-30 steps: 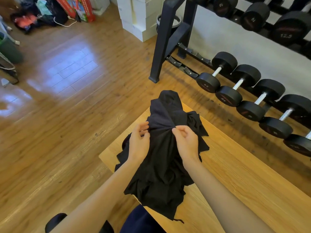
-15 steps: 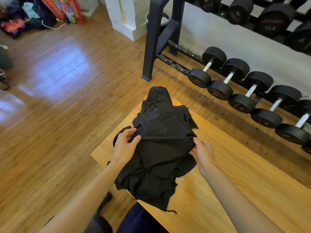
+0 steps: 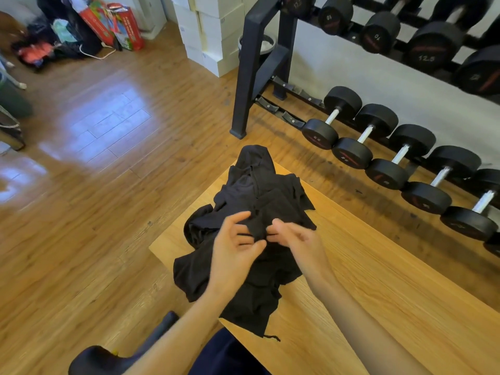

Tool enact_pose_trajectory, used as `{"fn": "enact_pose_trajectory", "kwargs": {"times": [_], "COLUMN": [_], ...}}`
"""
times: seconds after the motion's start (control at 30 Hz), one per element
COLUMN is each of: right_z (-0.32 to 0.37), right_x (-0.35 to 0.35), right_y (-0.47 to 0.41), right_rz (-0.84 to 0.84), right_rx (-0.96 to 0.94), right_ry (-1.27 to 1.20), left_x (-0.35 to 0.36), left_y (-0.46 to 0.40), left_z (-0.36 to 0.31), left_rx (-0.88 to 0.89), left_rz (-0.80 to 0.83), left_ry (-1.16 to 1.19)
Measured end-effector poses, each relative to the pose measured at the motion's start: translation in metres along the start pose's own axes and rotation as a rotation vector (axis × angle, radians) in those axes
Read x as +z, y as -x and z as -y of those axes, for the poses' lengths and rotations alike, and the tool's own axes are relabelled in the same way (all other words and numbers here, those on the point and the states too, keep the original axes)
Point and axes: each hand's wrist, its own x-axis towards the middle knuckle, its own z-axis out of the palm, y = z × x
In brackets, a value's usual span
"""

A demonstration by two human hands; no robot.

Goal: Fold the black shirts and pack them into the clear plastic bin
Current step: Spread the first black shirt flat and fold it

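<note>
Mostly blurred: both hands, grip hard to read | black shirts (image 3: pixel 251 212) heaped at near-left corner of wooden table (image 3: pixel 378 293), hem hanging over edge; bare tabletop to right | left hand (image 3: pixel 234 255) and right hand (image 3: pixel 300 244) meet atop heap, fingers apparently pinching a fabric ridge between them, can't confirm

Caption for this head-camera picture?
Both hands, left hand and right hand, meet over crumpled black shirts on a wooden table.
</note>
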Motion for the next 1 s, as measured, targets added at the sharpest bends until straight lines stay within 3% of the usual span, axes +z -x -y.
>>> {"fn": "enact_pose_trajectory", "kwargs": {"times": [0.1, 0.3, 0.37, 0.47, 0.63, 0.77, 0.87, 1.0], "right_z": [0.001, -0.021, -0.023, -0.022, -0.014, -0.008, -0.003, -0.006], "right_x": [0.002, -0.004, -0.008, -0.019, -0.042, -0.059, -0.073, -0.088], "right_y": [0.021, 0.019, 0.016, 0.014, 0.015, 0.013, 0.012, 0.01], "right_rz": [0.034, -0.241, -0.236, -0.179, -0.054, -0.038, -0.062, -0.174], "right_rx": [0.001, 0.059, 0.078, 0.098, 0.115, 0.058, 0.02, 0.041], "right_ry": [-0.138, -0.145, -0.139, -0.113, -0.112, -0.184, -0.29, -0.406], "left_x": [0.027, 0.043, 0.038, 0.026, 0.023, 0.034, 0.039, 0.034], "left_y": [0.015, 0.019, 0.012, -0.011, -0.065, -0.103, -0.127, -0.154], "left_z": [-0.002, -0.004, -0.003, -0.005, -0.02, -0.028, -0.026, -0.021], "left_rx": [0.038, -0.029, 0.013, 0.211, 0.466, 0.665, 0.71, 0.614], "left_rz": [0.025, 0.094, 0.084, 0.106, 0.589, 0.861, 0.874, 0.787], "left_ry": [0.082, 0.126, 0.008, -0.239, -0.587, -0.932, -1.126, -1.099]}}
